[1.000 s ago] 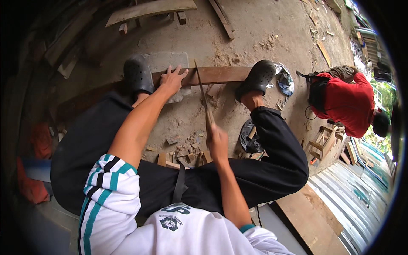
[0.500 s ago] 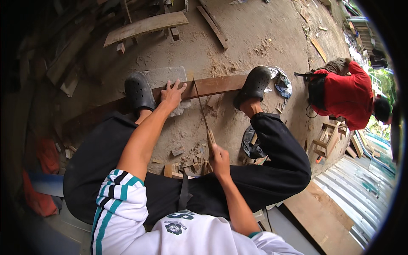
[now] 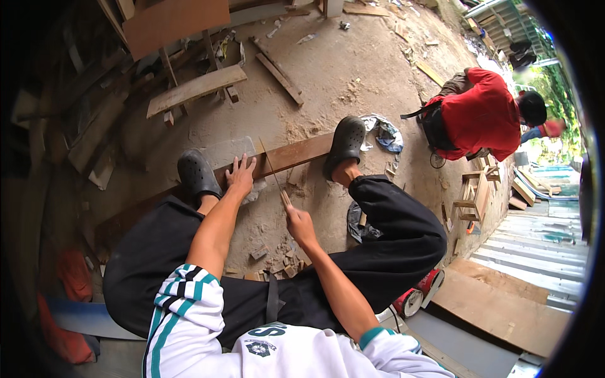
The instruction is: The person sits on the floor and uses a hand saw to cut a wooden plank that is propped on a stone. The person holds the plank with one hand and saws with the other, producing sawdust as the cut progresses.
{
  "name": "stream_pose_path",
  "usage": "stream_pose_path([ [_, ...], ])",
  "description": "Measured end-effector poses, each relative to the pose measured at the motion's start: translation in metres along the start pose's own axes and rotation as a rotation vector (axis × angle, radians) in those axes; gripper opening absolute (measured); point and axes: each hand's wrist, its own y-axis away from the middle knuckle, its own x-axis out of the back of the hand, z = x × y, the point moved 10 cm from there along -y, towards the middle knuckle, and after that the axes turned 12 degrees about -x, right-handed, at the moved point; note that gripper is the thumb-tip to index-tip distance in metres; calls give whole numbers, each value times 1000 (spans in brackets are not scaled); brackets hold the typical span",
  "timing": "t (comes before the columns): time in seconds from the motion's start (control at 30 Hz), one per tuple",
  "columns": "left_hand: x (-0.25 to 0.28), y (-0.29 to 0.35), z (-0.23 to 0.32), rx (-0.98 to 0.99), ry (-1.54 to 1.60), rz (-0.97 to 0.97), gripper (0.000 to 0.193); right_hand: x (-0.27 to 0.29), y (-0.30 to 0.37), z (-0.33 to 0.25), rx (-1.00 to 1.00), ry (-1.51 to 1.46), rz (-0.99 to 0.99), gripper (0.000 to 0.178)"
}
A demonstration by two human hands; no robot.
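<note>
A long brown wooden plank (image 3: 296, 154) lies across the ground, propped on a pale stone block (image 3: 228, 151). My left hand (image 3: 241, 176) presses flat on it, fingers spread. In my right hand (image 3: 300, 227) is the wooden handle of a handsaw (image 3: 273, 169); its thin blade crosses the plank just right of my left hand, with the tip past the far edge. Both my feet, in dark clogs, rest on the plank: the left clog (image 3: 198, 173) beside my left hand, the right clog (image 3: 346, 146) near the plank's right end.
Wood offcuts (image 3: 277, 257) lie between my legs. A low wooden bench (image 3: 196, 90) stands ahead on the left near piled boards. To the right, a person in a red shirt (image 3: 476, 113) crouches near a small wooden frame (image 3: 472, 195). Red cans (image 3: 421, 293) sit beside my right thigh.
My right hand has pushed the handsaw forward, so it is nearer the plank and more of the tip sticks out beyond. My left hand stays on the plank. The whole view has shifted.
</note>
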Motion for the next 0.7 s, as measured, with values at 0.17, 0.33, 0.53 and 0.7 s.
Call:
stream_pose_path([
  [0.17, 6, 28, -10, 112, 71, -106, 85, -8, 23, -26, -3, 31, -29, 52],
  [0.33, 12, 29, -9, 90, -5, -122, 90, 8, 51, -4, -55, -38, -59, 53],
  [0.53, 4, 33, -3, 118, -29, -251, 92, -14, -2, -19, -36, 4, -32, 54],
  [0.7, 5, 36, -21, 152, -6, -277, 96, 10, 58, -16, -57, 44, -35, 55],
])
